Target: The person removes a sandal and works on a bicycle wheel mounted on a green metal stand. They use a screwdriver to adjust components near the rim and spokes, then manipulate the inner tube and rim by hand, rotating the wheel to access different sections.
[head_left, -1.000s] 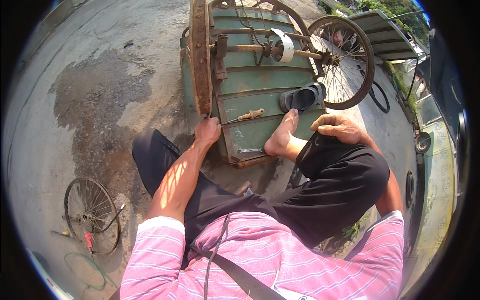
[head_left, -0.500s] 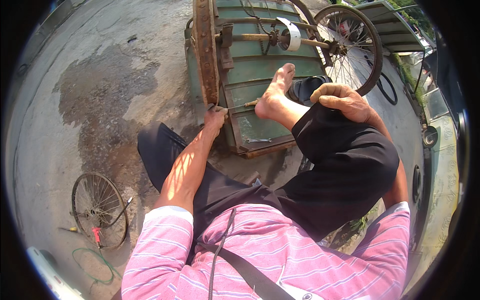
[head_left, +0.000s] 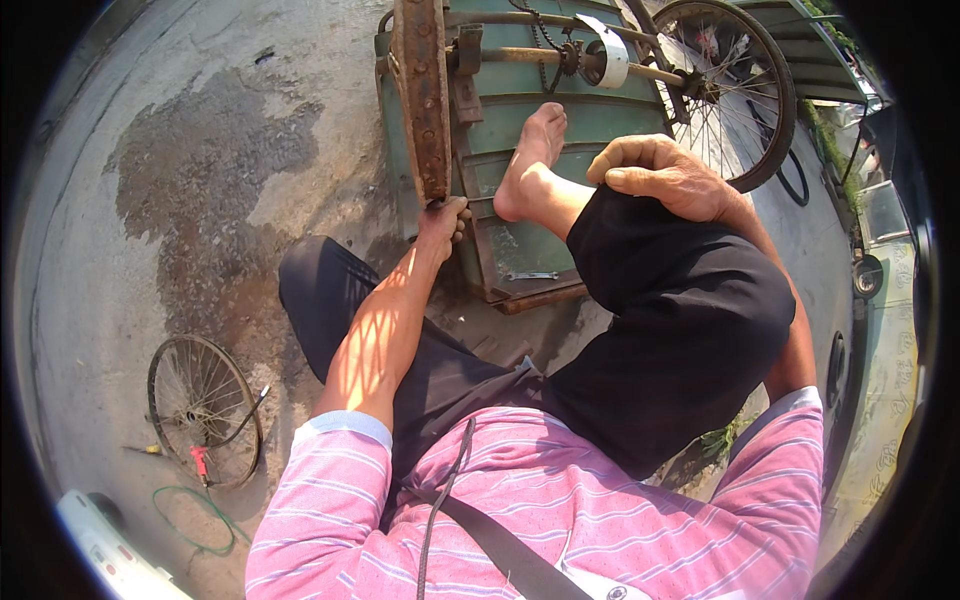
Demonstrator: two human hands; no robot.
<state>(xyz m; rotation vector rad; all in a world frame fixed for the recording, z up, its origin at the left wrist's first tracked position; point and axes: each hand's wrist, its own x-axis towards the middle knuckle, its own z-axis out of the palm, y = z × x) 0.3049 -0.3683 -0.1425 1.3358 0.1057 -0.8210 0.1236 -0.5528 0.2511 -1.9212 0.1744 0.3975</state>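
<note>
My left hand (head_left: 444,222) is closed at the lower end of a rusty, riveted metal bar (head_left: 424,110). Its fingers curl inward; what they grip is hidden. A thin metal rod (head_left: 481,199) runs from beside these fingers toward my bare heel (head_left: 510,200). My bare foot (head_left: 535,150) presses on the green panel (head_left: 520,240) of an overturned cart. Over the hem of my black trouser leg (head_left: 670,300), my right hand (head_left: 668,180) rests with thumb and fingers bent together. Whether something small sits between its fingertips is hidden.
A double-ended wrench (head_left: 532,275) lies on the panel. Beyond are an axle (head_left: 510,54) with chain and a spoked wheel (head_left: 735,90). At lower left, a loose wheel (head_left: 205,410), a red-handled tool (head_left: 199,462) and a green hose (head_left: 190,545) lie on the concrete.
My left hand has turned slightly and its fingers show more curled. The rod's wooden handle, seen before at my heel, is now hidden. My foot and right hand have shifted left in view.
</note>
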